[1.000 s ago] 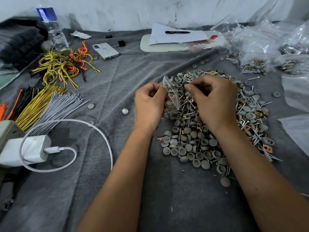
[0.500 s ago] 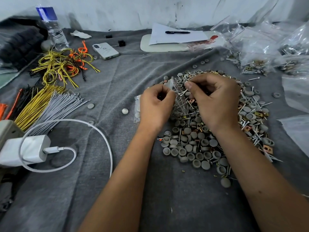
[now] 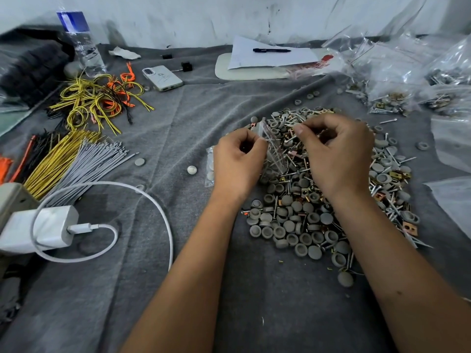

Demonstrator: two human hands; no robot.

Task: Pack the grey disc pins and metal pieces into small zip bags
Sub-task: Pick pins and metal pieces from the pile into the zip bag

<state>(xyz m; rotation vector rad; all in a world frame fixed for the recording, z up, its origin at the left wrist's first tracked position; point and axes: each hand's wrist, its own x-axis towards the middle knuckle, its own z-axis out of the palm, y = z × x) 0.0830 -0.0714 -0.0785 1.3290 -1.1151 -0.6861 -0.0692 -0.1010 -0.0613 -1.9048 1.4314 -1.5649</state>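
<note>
Your left hand (image 3: 238,163) and right hand (image 3: 336,154) hover over the heap of grey disc pins and metal pieces (image 3: 313,215) on the grey-cloth bench (image 3: 191,115). Both sets of fingers pinch the small clear zip bag (image 3: 274,149) between them. Farther off, filled clear bags (image 3: 397,80).

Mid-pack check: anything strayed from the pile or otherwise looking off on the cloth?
A few strays: a white cap and a grey disc lie alone left of the left hand, well off the main pile. More grey discs are scattered behind it. Nothing looks damaged.
</note>
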